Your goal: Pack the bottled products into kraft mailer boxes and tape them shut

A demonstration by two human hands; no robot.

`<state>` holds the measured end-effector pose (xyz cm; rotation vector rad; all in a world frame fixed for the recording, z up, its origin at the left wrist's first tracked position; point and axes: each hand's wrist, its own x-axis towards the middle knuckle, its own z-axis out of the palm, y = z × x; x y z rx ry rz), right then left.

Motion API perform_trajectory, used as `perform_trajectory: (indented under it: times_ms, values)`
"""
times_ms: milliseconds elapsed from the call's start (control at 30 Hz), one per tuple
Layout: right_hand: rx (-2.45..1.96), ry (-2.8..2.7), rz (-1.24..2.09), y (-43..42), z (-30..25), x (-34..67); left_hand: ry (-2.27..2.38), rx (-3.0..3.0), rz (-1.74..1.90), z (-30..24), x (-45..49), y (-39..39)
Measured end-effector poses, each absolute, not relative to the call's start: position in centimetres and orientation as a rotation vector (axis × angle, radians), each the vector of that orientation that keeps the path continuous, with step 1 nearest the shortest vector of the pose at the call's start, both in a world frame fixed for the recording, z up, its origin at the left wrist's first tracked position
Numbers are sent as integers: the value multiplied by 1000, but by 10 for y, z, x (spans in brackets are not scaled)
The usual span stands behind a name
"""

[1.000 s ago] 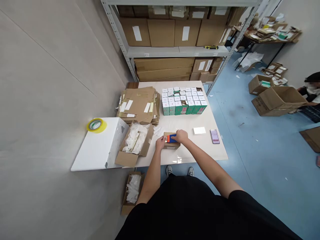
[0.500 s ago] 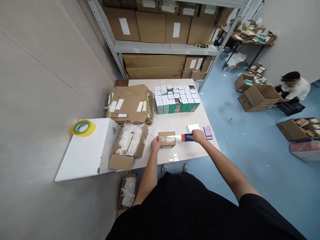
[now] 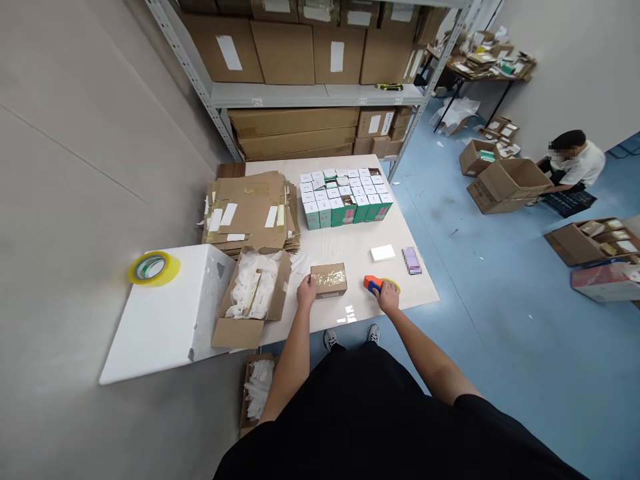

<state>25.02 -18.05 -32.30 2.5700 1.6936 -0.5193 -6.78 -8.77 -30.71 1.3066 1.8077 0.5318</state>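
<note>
A small brown cardboard box (image 3: 330, 279) lies on the table, with shiny clear tape over its top. My left hand (image 3: 307, 291) grips the box at its left end. To the right of the box, my right hand (image 3: 388, 297) is wrapped round an orange and blue tape dispenser (image 3: 373, 283) with a yellow roll partly showing. The dispenser is apart from the box, low over or resting on the table; which one I cannot tell. A white slip or small flat box (image 3: 383, 253) and a phone (image 3: 412, 261) lie beyond my right hand.
White and green boxes (image 3: 345, 199) stand in rows at the back of the table (image 3: 350, 243). Flattened cartons (image 3: 250, 207) and an open carton of white packing (image 3: 255, 287) are left. A tape roll (image 3: 154, 268) lies on a white block. A person (image 3: 575, 163) crouches far right.
The tape strip that stretched from the box to the dispenser is no longer seen. My right hand has drawn closer to me, and the dispenser is turned. My left hand stays on the box.
</note>
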Motion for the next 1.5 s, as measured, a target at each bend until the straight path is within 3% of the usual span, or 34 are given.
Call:
perform_trajectory:
  times_ms: [300,467,567,633,733,867,1100,1267,1500]
  values:
    - [2758,1398,-793,-166,-351,342,1845,1288,526,-309,-71,-82]
    - [2894,1333,-864,-162,-343,324,1825,1281,552,-309,-71,-82]
    - [2832,1652,-1121,-154,-332,273,1809,1266,562,-309,-71,-83]
    - [2747,1849,-1465,-147,-323,230,1812,1254,552,-310,-71,-84]
    - [2574,1844,-1836,-137,-309,173,1822,1228,543,-309,-70,-84]
    - [2564,1670,-1922,-123,-293,143,1813,1194,569,-306,-67,-83]
    - [2726,1252,-2264,-106,-273,181,1594,1253,710,-305,-45,-87]
    - [2903,1196,-2215,-120,-279,207,1313,1260,730,-320,-33,-89]
    - [3011,1288,-1988,-134,-296,218,1387,1317,534,-343,-10,-93]
